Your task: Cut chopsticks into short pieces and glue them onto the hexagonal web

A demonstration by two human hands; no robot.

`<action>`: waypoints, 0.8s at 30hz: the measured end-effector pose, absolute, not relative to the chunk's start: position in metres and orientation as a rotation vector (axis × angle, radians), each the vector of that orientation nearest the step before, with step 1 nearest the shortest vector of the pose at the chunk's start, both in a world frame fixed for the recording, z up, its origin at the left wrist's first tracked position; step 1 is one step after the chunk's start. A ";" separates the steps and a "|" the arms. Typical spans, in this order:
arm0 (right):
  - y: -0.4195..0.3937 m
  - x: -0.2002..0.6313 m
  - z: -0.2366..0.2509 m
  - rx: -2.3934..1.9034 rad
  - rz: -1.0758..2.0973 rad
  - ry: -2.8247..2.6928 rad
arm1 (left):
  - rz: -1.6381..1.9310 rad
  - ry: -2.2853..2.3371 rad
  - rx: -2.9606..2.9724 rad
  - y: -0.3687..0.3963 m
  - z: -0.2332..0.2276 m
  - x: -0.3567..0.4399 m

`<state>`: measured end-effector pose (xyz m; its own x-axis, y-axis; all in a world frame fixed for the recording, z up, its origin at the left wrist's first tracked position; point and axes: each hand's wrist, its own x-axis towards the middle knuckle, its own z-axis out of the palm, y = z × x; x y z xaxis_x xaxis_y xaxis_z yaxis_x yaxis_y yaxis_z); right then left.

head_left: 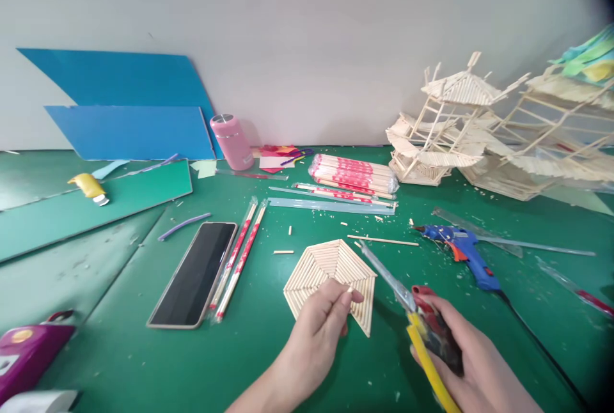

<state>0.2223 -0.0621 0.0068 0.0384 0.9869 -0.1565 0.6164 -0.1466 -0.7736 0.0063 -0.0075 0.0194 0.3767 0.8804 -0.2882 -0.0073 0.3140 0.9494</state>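
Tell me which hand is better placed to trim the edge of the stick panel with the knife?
The right hand. It grips the utility knife, whose blade already points at the stick panel. The left hand is pinching the panel's lower edge.

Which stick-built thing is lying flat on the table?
The fan-shaped stick panel under the left hand lies flat; the two stick pavilion models at the right stand up.

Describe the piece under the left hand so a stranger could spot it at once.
On the green table, near its front edge, the left hand pinches a flat fan-shaped panel of pale sticks. Unlike the tall stick pavilions at the back right, it lies flat.
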 end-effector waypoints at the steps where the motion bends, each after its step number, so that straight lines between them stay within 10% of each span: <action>1: -0.064 0.222 0.006 -1.818 0.945 -1.636 | 0.759 1.005 1.094 -0.007 0.019 0.006; 24: -0.081 0.214 0.012 -1.852 0.865 -1.726 | 0.915 0.783 1.172 -0.004 0.016 -0.002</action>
